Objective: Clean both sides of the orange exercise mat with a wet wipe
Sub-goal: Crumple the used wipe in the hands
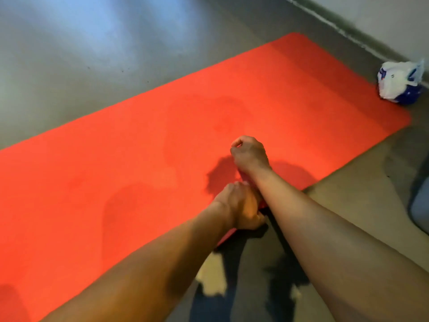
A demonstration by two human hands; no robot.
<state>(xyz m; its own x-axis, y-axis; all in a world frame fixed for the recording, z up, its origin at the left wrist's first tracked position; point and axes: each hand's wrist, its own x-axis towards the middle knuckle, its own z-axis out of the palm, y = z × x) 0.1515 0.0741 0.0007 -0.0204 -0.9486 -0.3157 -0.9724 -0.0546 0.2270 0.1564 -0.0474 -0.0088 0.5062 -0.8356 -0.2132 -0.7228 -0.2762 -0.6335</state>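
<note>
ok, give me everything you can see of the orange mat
The orange mat lies unrolled on the grey floor, running diagonally from lower left to upper right. It looks matte and foam-like, with darker damp-looking patches mid-surface. The left hand appears to grip its near long edge; the right hand hovers curled above it.

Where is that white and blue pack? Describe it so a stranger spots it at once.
Follow the orange mat on the grey floor to its far right corner. Just past it, by the wall, lies the pack: crumpled white plastic with blue print, unlike anything nearby.
</note>
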